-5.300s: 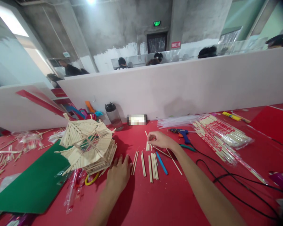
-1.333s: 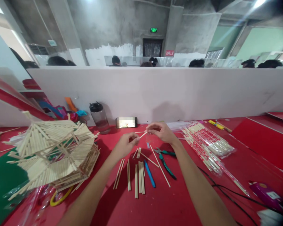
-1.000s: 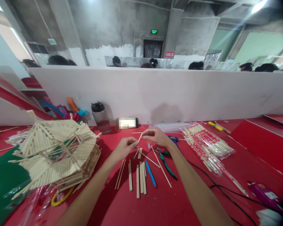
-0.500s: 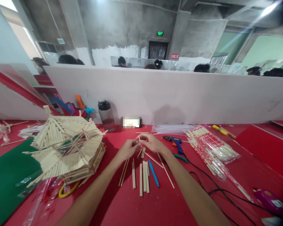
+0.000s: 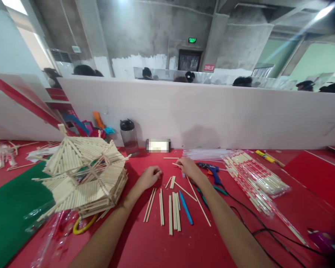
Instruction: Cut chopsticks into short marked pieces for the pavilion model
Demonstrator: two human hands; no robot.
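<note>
In the head view my right hand [image 5: 189,168] is above the far part of the red table, its fingers pinching a short wooden stick [image 5: 175,164] whose end points left. To its left, my left hand [image 5: 150,177] is low over the table, fingers curled together, with nothing visible in them. Between and below the hands lie a few short sticks [image 5: 172,182], longer pale sticks [image 5: 171,215] in small groups and a blue pen [image 5: 186,208]. A blue glue gun [image 5: 215,175] lies just right of my right hand.
A large model built of sticks [image 5: 83,175] stands at left over a green mat [image 5: 13,201]. A bottle [image 5: 129,137] and a phone [image 5: 158,145] stand by the white partition [image 5: 156,111]. Bagged sticks [image 5: 257,175], green-handled pliers [image 5: 220,190] and a black cable [image 5: 245,227] lie at right.
My hands have come apart. The right hand has moved right with the short stick, while the left has drawn back slightly to the left. The view has shifted slightly.
</note>
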